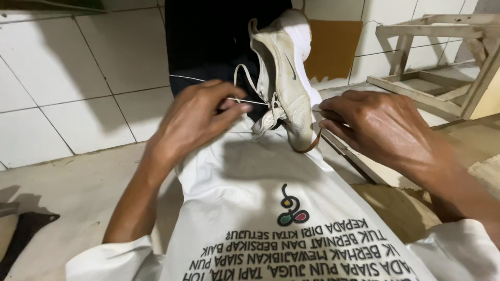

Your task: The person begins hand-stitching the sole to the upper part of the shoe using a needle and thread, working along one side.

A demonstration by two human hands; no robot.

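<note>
Nearest to us, at six o'clock, lay the white shirt point(260, 208) with dark printed lettering and a small coloured emblem, spread over our lap and running up toward the shoe.

At about ten o'clock from the emblem, our left hand point(195, 117) was closed in a pinch, thumb and forefinger pressed on a thin white thread point(250, 100) that ran taut to the right into the shoe. At two o'clock, our right hand point(380, 127) was curled with its fingertips drawn together at the shoe's side; they seemed to pinch something thin there, perhaps a needle, but we could not tell what it was.

Between the two hands, at twelve o'clock, stood the worn cream-white sneaker point(286, 78), tilted with its toe down toward us and its heel up, resting on the shirt. A loose white lace point(245, 78) looped off its left side, and a thin brown strip point(310, 147) curled away at its toe.

Behind the sneaker was a dark cloth point(213, 36). Farther off, at ten o'clock, rose the white tiled wall point(78, 67); at two o'clock stood a bare wooden frame point(442, 57), and at three o'clock lay wooden boards point(469, 140).

At eight o'clock a dark rag point(26, 229) lay on the floor.
</note>
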